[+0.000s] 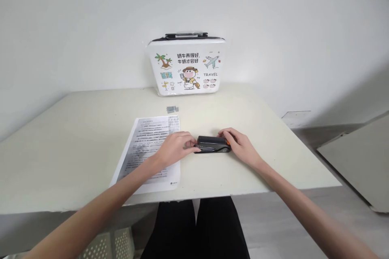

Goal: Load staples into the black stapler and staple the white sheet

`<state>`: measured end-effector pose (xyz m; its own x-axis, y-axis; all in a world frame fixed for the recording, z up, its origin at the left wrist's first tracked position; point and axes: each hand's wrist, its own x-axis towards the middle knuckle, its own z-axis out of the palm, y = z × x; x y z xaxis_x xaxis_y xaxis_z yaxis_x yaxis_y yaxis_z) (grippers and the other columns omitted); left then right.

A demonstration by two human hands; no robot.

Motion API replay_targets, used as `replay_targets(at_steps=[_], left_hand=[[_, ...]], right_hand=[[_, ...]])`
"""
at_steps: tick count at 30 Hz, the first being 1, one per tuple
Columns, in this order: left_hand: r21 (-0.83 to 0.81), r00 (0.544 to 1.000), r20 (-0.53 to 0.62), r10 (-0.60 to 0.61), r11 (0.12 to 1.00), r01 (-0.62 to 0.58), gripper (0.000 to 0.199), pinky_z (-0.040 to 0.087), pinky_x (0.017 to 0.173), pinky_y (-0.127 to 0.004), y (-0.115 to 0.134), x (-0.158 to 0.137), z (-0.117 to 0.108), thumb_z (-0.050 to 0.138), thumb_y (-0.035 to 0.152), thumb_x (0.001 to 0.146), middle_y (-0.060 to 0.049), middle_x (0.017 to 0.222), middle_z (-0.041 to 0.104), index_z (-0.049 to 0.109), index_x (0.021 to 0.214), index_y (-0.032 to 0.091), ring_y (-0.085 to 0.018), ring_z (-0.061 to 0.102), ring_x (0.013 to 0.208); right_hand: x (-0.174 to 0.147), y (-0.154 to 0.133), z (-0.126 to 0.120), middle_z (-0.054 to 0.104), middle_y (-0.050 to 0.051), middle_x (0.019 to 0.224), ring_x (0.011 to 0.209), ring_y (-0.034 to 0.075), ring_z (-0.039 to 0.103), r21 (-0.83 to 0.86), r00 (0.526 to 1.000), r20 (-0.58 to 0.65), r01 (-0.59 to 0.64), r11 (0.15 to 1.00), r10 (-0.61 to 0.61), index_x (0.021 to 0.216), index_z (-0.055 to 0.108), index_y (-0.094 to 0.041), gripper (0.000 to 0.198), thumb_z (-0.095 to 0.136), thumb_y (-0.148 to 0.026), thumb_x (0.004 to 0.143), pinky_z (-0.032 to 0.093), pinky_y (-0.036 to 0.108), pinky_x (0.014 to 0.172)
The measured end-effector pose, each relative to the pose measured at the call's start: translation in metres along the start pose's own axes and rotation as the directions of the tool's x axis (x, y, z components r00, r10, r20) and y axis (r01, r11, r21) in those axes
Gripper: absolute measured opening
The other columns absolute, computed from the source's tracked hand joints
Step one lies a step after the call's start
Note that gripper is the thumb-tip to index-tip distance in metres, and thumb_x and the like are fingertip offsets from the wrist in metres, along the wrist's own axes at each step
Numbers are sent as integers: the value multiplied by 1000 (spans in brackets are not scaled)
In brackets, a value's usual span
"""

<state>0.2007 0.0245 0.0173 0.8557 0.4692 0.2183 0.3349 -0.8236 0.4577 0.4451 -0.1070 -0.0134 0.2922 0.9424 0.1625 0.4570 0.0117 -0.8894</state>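
Observation:
A black stapler (212, 144) lies lengthwise on the table, with an orange part showing at its right end. My left hand (176, 147) has thumb and fingertips closed around the stapler's left end. At the other end, my right hand (240, 145) grips it, the thumb side near the orange part. Beneath my left hand and forearm is a printed sheet of paper (138, 145), partly covered by them. Just beyond the sheet's top edge sits a small group of grey staple strips (172, 109).
A white case (188, 66) with cartoon prints and a black handle stands upright against the wall at the back of the cream table (75, 129). The table's front edge runs just above my legs. Perforated light bins (109, 245) are under the table at left.

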Motion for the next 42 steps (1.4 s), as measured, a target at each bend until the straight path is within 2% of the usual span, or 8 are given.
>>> replay_targets(at_steps=[12,26,30,35,42], left_hand=[[12,1000,18,-9,1000,8,18,46,70,-27,-1,-2,-6,80,39,92,0,88,73,74,94,21,-17,68,80],[-10,1000,-9,1,1000,-1,21,45,68,-28,1,0,5,80,39,92,1,88,73,71,92,21,-17,67,78],[-5,1000,-7,5,1000,-6,22,45,68,-28,-1,-2,4,79,41,93,1,87,72,71,93,21,-16,66,76],[-10,1000,2,-3,1000,3,23,45,68,-28,0,0,3,78,43,94,1,87,72,71,92,21,-17,66,76],[7,1000,21,-17,1000,17,23,44,68,-29,2,0,0,77,43,94,0,87,72,72,93,21,-17,66,76]], right_hand=[[0,-2,-1,79,6,106,97,24,69,-5,1000,0,4,1000,-4,104,72,-25,39,45,-52,105,50,37,87],[-1,0,-1,77,5,108,99,23,68,-20,1000,11,-7,1000,7,102,72,-25,39,43,-52,105,49,36,91],[-2,2,1,76,5,108,96,23,67,-61,999,24,30,998,-29,100,70,-26,44,36,-53,108,49,36,91],[-1,4,2,76,6,108,101,24,69,-48,996,58,74,996,-71,110,67,-26,45,32,-54,110,49,37,94],[-1,3,1,77,7,111,101,25,69,-42,998,46,42,998,-40,107,69,-26,47,34,-56,108,51,38,96]])
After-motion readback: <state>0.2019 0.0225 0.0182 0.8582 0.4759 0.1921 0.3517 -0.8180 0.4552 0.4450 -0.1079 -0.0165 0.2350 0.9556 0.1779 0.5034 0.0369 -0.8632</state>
